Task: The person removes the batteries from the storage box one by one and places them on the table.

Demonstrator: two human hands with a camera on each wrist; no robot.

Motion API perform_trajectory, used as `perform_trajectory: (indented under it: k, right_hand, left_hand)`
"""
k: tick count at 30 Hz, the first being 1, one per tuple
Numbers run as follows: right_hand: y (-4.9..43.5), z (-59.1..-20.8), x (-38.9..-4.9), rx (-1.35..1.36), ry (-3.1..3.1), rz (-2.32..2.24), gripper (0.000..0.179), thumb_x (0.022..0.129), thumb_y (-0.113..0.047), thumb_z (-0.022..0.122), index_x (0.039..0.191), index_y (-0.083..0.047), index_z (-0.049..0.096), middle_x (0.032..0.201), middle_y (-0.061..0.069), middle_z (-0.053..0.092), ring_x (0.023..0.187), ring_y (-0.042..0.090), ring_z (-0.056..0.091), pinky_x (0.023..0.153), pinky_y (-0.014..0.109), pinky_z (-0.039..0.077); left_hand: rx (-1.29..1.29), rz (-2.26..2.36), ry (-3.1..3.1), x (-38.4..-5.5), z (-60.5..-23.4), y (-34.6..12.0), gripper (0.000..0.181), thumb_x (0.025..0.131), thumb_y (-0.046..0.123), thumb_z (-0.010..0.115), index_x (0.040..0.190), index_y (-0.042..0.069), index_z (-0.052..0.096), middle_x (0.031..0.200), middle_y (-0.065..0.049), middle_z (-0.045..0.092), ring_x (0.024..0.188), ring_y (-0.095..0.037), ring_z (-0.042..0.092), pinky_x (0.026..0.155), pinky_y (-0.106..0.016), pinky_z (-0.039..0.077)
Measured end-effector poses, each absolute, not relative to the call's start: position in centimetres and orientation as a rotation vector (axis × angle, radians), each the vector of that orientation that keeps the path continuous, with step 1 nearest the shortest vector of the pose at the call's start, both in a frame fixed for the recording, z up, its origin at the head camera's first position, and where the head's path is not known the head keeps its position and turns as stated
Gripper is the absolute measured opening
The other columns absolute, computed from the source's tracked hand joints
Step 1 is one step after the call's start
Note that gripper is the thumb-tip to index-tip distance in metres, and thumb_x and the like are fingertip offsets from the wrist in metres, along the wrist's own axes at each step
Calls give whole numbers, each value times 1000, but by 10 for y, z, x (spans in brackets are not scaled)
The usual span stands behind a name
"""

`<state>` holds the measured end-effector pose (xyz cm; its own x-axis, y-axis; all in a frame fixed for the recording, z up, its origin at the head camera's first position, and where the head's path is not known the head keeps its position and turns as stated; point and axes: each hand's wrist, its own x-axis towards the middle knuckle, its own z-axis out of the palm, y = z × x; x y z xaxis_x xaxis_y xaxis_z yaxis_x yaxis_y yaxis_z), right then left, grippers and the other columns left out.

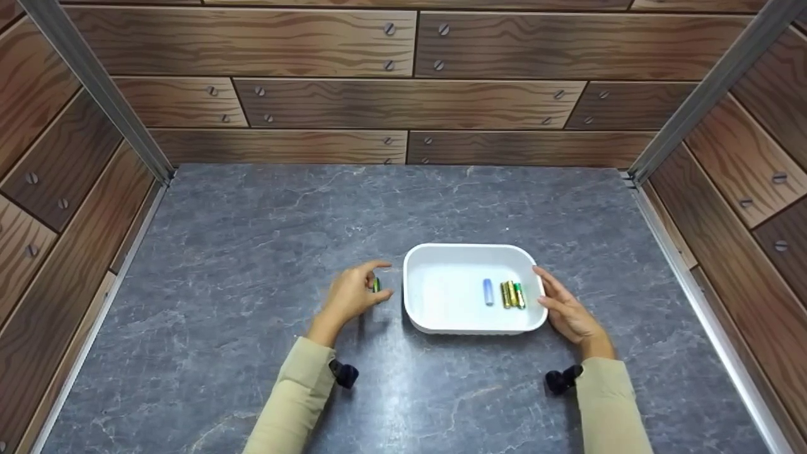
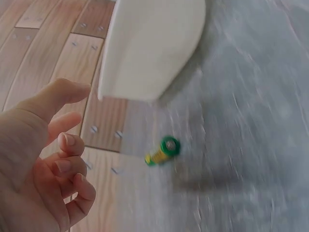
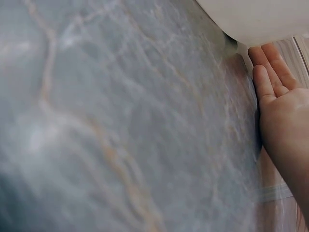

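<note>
A green and yellow battery [image 2: 164, 151] shows close to my left hand [image 1: 352, 291]. In the left wrist view it stands apart from the fingers; the thumb and index finger are spread, the other fingers loosely bent. A white plastic basin [image 1: 441, 284] sits right of this hand. Inside it lie a blue battery [image 1: 488, 292] and several gold and green batteries [image 1: 512, 294] side by side. My right hand [image 1: 570, 315] touches the basin's right rim, its fingers fairly straight against the wall in the right wrist view; the thumb is hidden there.
The grey marbled tabletop [image 1: 252, 239] spreads around the basin. Wood-patterned panels [image 1: 315, 101] enclose it at the back and both sides, with metal posts [image 1: 101, 88] at the corners. A dark wrist camera [image 1: 345, 374] sits on each sleeve.
</note>
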<state>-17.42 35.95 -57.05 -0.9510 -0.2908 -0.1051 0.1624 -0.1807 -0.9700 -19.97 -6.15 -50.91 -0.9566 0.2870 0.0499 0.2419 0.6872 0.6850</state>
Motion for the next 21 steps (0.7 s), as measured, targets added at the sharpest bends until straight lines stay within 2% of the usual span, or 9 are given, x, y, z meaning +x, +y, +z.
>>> perform_trajectory:
  k: [7,13,21]
  right_hand:
    - [359,-570,-175,-151,1796,-2196,62,96,-1,48,152,-12,24,136,-26,49,124,-11,46,100,10,38]
    - [355,-568,-177,-179,1809,-2187,63,94,2,48,152,-10,25,137,-20,50,125,-6,47,100,12,39]
    - [357,-566,-176,-171,1852,-2221,58,88,10,50,140,-16,45,132,-14,56,120,-1,53,97,16,44]
  left_hand:
    - [612,1211,2848,-192,-502,-40,45,78,25,78,121,15,65,75,-13,64,59,-7,39,55,-20,31]
    - [725,1201,2826,-188,-498,-18,43,80,26,77,120,15,66,71,-10,62,58,-6,37,55,-19,29]
    - [754,1113,2788,-186,-502,16,43,80,30,76,120,20,66,70,4,51,58,-4,35,53,-17,25]
